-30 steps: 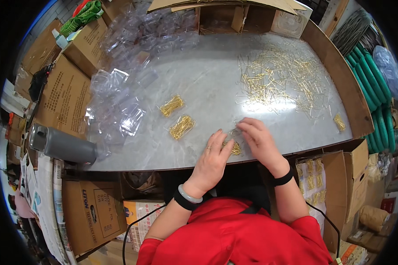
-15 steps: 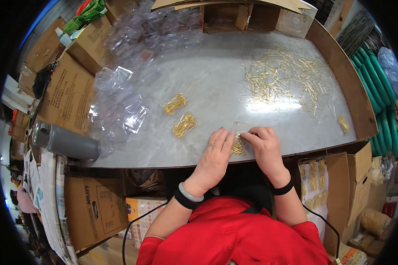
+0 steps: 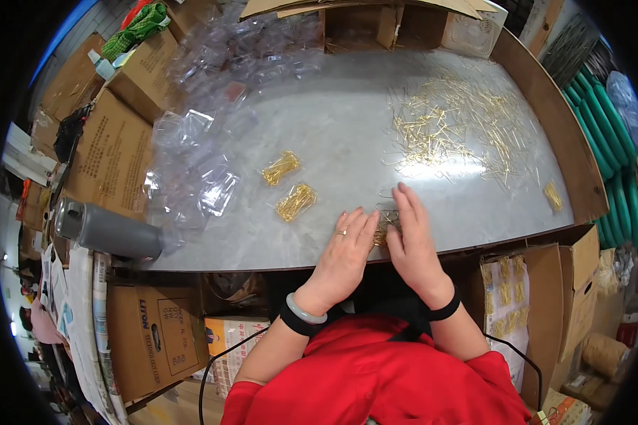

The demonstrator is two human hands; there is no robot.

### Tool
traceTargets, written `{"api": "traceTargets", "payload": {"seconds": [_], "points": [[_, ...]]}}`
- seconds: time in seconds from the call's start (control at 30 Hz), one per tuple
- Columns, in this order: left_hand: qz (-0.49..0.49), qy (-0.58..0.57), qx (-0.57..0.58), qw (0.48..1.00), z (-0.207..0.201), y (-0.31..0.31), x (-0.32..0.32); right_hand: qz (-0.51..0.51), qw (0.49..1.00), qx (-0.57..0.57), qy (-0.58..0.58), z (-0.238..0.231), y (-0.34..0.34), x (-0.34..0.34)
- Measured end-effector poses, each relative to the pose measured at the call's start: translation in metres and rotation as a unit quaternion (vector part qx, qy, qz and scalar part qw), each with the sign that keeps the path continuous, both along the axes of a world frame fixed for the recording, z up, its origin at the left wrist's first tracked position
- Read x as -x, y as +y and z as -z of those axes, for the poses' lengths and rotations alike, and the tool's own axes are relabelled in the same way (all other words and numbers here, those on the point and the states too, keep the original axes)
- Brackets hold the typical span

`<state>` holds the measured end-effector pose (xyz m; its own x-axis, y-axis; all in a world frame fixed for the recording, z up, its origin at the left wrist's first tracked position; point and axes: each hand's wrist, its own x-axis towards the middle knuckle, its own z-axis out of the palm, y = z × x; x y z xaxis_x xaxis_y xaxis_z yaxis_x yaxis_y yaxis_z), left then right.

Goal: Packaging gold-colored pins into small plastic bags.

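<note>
A small bunch of thin gold wire hooks (image 3: 383, 232) lies near the table's front edge, partly covered by my hands. Against its left side rests my left hand (image 3: 342, 258), fingers stretched out and held side by side. My right hand (image 3: 417, 248) stands on the other side, its fingers extended and the thumb a little apart. A loose hook sticks out beyond the fingertips. To the left sit two neat bundles of gold hooks (image 3: 295, 202), seemingly in clear plastic cases. A wide scatter of loose hooks (image 3: 446, 131) covers the table's far right.
Clear plastic boxes (image 3: 191, 156) are heaped along the left side. A grey bottle (image 3: 110, 228) lies at the front left corner. Wooden boards (image 3: 553, 127) edge the grey table (image 3: 333, 127) on the right, near another small bundle (image 3: 553, 196). Cardboard boxes (image 3: 110, 156) stand at left.
My right hand has gone from a pinch at the hooks to stretched-out fingers, reaching slightly farther forward. My left hand stays nearly in place.
</note>
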<state>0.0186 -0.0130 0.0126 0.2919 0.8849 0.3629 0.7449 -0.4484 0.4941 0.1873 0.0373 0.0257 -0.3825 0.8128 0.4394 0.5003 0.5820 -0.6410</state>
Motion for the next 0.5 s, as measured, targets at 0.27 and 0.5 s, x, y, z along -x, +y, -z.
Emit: {"api": "traceTargets", "payload": {"seconds": [0.27, 0.5], "points": [[-0.011, 0.001, -0.015, 1.000, -0.001, -0.001, 0.000, -0.093, 0.993, -0.031, -0.063, 0.001, 0.018, -0.017], [-0.004, 0.051, -0.003, 0.999, -0.002, 0.001, 0.001, -0.051, 0.987, 0.085, 0.124, 0.004, 0.009, -0.014]]}}
